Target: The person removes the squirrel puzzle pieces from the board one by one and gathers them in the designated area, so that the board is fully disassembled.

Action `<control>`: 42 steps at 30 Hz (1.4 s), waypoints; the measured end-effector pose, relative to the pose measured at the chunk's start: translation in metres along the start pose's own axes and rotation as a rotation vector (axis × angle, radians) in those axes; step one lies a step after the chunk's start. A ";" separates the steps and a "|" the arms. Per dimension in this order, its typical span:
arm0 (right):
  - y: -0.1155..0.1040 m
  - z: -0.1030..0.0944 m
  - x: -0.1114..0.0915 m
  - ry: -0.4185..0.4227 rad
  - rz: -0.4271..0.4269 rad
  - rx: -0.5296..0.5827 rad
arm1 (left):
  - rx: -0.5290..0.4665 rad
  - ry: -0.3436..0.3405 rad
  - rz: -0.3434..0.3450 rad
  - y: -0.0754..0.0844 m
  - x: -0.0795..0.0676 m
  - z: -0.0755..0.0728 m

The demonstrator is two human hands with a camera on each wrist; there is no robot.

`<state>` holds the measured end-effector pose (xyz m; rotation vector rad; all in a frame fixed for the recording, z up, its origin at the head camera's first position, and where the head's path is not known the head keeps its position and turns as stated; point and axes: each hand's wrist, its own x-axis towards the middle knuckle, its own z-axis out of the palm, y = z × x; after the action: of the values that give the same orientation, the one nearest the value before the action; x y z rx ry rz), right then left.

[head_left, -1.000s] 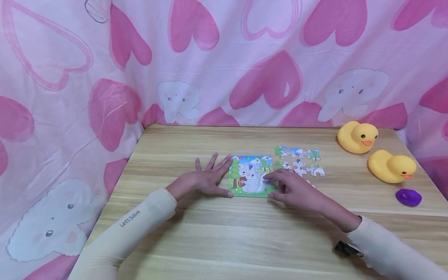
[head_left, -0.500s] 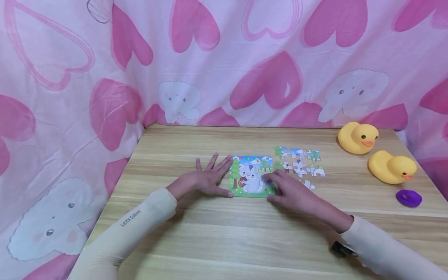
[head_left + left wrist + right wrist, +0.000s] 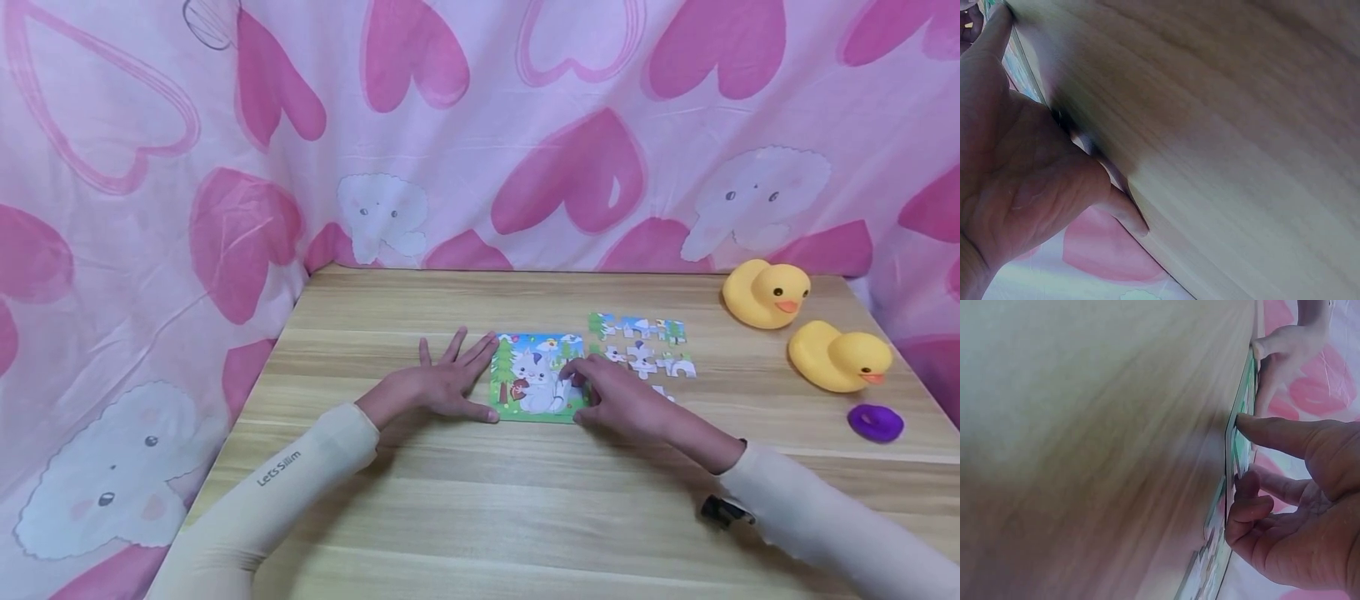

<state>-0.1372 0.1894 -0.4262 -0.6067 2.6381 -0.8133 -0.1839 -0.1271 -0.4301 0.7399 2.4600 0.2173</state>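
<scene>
A square jigsaw puzzle [image 3: 534,393] with a white squirrel picture lies flat on the wooden table. My left hand [image 3: 453,385] is spread flat at its left side, thumb and forefinger touching the edge. My right hand [image 3: 626,398] bends over the puzzle's right side. Its forefinger and thumb are at a puzzle piece by the squirrel's tail, where a pale edge shows raised; the fingers cover most of this piece. In the right wrist view, the thumb [image 3: 1260,428] sits at the green border and the other fingers [image 3: 1247,509] curl in beside it.
Several loose puzzle pieces [image 3: 642,360] lie in rows right of the puzzle, the lowest partly behind my right hand. Two yellow rubber ducks [image 3: 757,304] and a purple ring-like object [image 3: 875,423] stand farther right. A pink heart-patterned cloth [image 3: 570,167] hangs behind the table [image 3: 480,517].
My right hand has shifted slightly left and its forefinger has bent more over the puzzle, with a pale piece edge now showing. The left hand keeps its place.
</scene>
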 end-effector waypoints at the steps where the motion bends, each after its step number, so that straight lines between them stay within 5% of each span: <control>1: 0.000 -0.001 0.001 -0.006 -0.001 -0.003 | -0.001 0.000 0.003 0.000 0.000 0.000; 16: -0.002 -0.009 0.012 -0.080 0.003 -0.027 | 0.002 0.010 0.007 -0.001 0.001 0.001; 23: 0.004 -0.011 0.007 -0.027 -0.029 -0.032 | -0.011 0.004 -0.001 -0.001 -0.001 0.000; 34: 0.033 -0.037 -0.023 0.060 -0.110 -0.031 | -0.018 -0.003 -0.013 -0.002 -0.002 0.001; 42: 0.062 -0.055 -0.060 0.149 -0.039 -0.133 | -0.005 0.000 -0.008 0.000 -0.002 0.000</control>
<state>-0.1273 0.2897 -0.4095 -0.6573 2.8423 -0.7242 -0.1826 -0.1285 -0.4295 0.7284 2.4608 0.2204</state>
